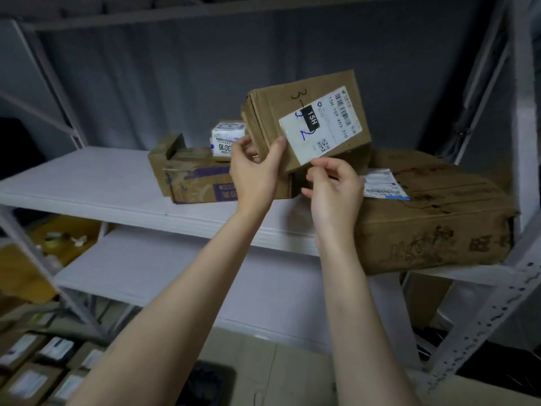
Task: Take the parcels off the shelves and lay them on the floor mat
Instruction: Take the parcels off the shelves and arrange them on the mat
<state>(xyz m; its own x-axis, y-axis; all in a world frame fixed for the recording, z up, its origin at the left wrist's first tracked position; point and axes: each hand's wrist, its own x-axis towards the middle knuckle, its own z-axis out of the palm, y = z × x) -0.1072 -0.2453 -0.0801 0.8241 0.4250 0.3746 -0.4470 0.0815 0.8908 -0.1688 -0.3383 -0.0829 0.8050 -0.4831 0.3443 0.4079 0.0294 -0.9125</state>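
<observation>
Head view, the only one supplied.

- Nearest the lens: two bare forearms, reaching up from 6 o'clock to mid-frame.
- Left hand [254, 171] is wrapped round the left end of the cardboard parcel [307, 121]. The thumb is laid on the labelled face and the fingers are curled behind.
- Right hand [333, 186] is closed in a pinch on the parcel's lower edge, at 5 o'clock of the box. The fingertips are partly hidden, so the depth of grip can't be told.
- The two-hand hold is judged to be for control: the box is tilted, right end raised, label turned to the camera.
- Parcel location: frame centre, above the upper shelf [102, 183]. It sits between the purple-printed box [199, 180] at its 8 o'clock and the big flat carton [439, 224] at its 4 o'clock. Whether its rear rests on either is hidden.
- Parcel look: brown corrugated card, scuffed, with creased flaps at the left end. It carries a white shipping label [330, 112] with barcode, QR code and a black "15H" tag. "3-" is written in black marker, with a blue scribble across the label.
- A small white parcel [227, 139] is seen on top of the purple-printed box, at 9 o'clock of the held one.
- Labelled parcels [29, 376] are laid in rows at 7 o'clock of the frame. They are too blurred to tell whether they lie on the mat.
- Step judged: lift-off from the shelf, with the carry-down to be done.
</observation>
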